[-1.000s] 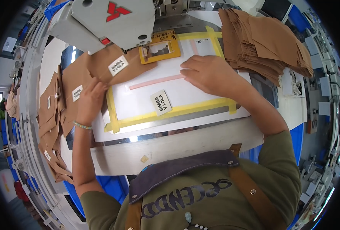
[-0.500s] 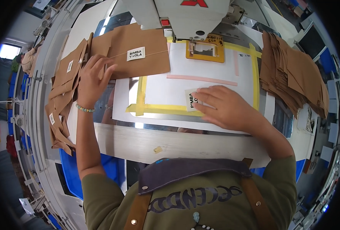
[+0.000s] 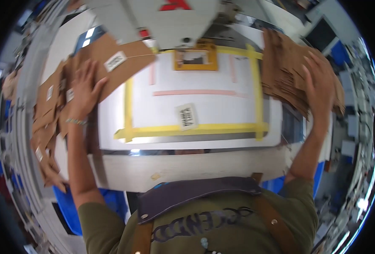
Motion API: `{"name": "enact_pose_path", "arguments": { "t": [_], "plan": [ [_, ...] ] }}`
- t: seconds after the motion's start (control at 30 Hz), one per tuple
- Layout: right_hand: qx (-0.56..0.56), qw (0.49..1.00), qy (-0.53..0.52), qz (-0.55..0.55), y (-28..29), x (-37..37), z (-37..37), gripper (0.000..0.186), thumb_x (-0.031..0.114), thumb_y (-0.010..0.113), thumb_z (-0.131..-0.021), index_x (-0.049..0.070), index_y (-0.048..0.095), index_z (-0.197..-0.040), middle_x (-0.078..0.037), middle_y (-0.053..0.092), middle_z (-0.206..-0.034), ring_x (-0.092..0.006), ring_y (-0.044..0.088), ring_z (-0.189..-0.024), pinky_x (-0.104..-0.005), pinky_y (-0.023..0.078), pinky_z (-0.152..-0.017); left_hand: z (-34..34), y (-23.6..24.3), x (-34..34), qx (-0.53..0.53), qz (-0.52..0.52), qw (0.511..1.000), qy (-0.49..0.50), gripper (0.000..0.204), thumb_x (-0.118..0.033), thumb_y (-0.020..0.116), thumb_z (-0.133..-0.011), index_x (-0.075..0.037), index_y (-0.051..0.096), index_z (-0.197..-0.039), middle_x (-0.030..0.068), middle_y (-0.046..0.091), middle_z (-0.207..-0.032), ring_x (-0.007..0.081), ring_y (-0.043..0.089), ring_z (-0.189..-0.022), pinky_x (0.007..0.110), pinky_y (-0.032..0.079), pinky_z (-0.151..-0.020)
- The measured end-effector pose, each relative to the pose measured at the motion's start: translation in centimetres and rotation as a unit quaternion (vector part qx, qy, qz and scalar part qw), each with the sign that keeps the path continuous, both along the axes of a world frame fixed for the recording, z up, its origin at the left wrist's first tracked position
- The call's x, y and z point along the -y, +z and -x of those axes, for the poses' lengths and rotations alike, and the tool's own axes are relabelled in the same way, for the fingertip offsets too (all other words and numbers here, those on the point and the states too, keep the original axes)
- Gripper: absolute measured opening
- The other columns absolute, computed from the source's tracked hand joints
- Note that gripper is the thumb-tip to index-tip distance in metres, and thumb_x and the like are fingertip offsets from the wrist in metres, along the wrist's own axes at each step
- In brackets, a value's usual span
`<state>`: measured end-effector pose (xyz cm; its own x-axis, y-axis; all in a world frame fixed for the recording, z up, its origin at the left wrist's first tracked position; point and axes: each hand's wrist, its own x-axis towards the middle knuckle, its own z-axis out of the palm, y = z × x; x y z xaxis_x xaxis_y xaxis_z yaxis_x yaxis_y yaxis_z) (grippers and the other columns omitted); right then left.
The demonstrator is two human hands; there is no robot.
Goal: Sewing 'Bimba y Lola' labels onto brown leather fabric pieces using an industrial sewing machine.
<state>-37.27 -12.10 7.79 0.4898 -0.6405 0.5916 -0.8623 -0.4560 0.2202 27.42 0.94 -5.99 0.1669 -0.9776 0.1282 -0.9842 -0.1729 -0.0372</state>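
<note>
My left hand [image 3: 82, 91] lies with fingers spread on a flat brown panel [image 3: 130, 53] that bears a sewn-on white label [image 3: 115, 62]. A thread runs from that label toward the machine head. At the right, my right hand [image 3: 321, 80] rests on a stack of brown panels [image 3: 278, 63], its thumb apart from the fingers. A loose white label [image 3: 186, 117] with dark print lies on the white sheet [image 3: 145, 112] between my hands, touched by neither. Beneath the machine head sits a yellow clamp frame [image 3: 213, 61].
The white sewing machine head [image 3: 170, 25] overhangs the far side of the work area. Yellow tape [image 3: 196, 128] borders the white sheet, which carries pink strips [image 3: 196, 92]. Several labelled brown panels [image 3: 45, 114] pile at the left edge. A blue bin [image 3: 69, 207] shows below the table.
My right hand has let go of the loose label and moved to the right-hand stack. My left hand has flattened onto the brown panel, which has turned and shifted left. The view has swung too.
</note>
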Motion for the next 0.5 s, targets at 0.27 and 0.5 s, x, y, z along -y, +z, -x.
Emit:
{"name": "enact_pose_path", "arguments": {
  "t": [0.27, 0.5],
  "plan": [
    [0.104, 0.993, -0.025, -0.056, -1.1, 1.2, 0.9, 0.029, 0.028, 0.076, -0.100, 0.010, 0.081, -0.123, -0.007, 0.075, -0.138, -0.0336, 0.069, -0.126, -0.0463, 0.055, -0.106, -12.3, -3.8, -3.3, 0.218, -0.086, 0.970, 0.062, 0.081, -0.069, 0.041, -0.112, -0.017, 0.039, -0.174, 0.0213, 0.036, -0.178, 0.0409, 0.035, -0.164, 0.055, 0.028, -0.133],
    [0.029, 0.976, -0.122, -0.176, -2.3, 0.6, 0.9, 0.028, 0.022, 0.074, -0.098, 0.010, 0.081, -0.122, -0.011, 0.079, -0.127, -0.0334, 0.074, -0.115, -0.0469, 0.058, -0.099, -4.7, -0.6, -1.2, 0.084, 0.193, 0.978, -0.004, 0.061, -0.036, 0.063, -0.113, -0.005, 0.051, -0.163, 0.0200, 0.048, -0.171, 0.0422, 0.044, -0.158, 0.053, 0.038, -0.128]
  ]
}}
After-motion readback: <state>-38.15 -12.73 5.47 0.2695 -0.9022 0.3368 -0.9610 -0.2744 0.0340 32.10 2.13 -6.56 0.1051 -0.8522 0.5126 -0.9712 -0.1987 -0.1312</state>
